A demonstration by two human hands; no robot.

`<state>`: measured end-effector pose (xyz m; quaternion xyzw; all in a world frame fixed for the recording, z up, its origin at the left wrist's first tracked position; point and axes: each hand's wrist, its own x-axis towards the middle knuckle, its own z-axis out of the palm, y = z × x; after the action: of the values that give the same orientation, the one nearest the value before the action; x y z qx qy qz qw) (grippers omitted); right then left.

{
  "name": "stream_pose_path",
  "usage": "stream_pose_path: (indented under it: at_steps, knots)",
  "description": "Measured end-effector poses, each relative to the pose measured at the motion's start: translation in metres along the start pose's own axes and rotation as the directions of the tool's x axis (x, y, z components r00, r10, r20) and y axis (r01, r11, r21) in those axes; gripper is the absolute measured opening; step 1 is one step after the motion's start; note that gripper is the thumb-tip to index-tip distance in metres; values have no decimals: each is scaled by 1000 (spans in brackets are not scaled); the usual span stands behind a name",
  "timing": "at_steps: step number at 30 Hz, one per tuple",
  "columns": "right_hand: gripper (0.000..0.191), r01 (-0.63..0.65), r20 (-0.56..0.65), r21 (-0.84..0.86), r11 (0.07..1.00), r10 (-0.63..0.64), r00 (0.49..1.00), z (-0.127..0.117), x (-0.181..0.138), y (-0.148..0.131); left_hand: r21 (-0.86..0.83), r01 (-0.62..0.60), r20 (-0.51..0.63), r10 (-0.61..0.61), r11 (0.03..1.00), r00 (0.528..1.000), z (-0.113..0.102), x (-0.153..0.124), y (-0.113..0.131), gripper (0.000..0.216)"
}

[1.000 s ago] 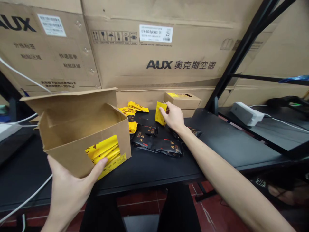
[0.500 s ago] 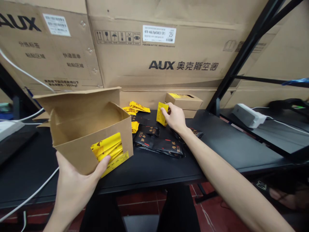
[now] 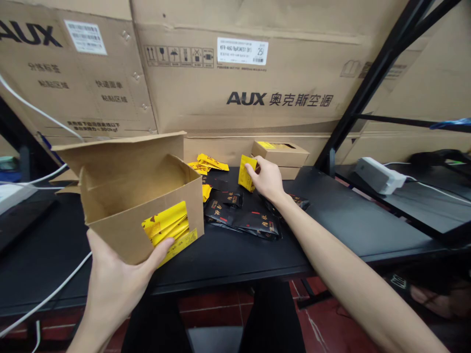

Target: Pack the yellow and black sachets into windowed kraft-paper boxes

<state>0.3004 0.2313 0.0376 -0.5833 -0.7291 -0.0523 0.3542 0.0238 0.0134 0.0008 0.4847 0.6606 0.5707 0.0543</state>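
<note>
Your left hand (image 3: 114, 294) grips an open kraft carton (image 3: 125, 235) above the black table's (image 3: 349, 220) front edge; your right hand (image 3: 267, 184) pinches a yellow sachet (image 3: 246, 172) mid-table.
Your left fingers (image 3: 162, 250) clench the carton's front wall below its window of packed yellow sachets (image 3: 165, 225); it looks light and thin-walled, so hold low and squeeze gently. Loose black sachets (image 3: 239, 218) look soft and slippery. Your right fingers (image 3: 250, 169) hold the thin sachet by its edge, near a small kraft box (image 3: 279, 154) at the table's back edge.
</note>
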Motion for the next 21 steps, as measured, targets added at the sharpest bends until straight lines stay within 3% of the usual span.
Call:
stream_pose_path:
  at_steps: [17, 21]
  knots:
    - [23, -8, -10, 7, 1000, 8, 1000, 2, 1, 3, 59, 44, 34, -46, 997, 998, 0, -2, -4, 83]
    - [16, 111, -154, 187, 976, -82, 985, -13, -4, -10, 54, 64, 34, -66, 996, 997, 0, -2, -4, 85]
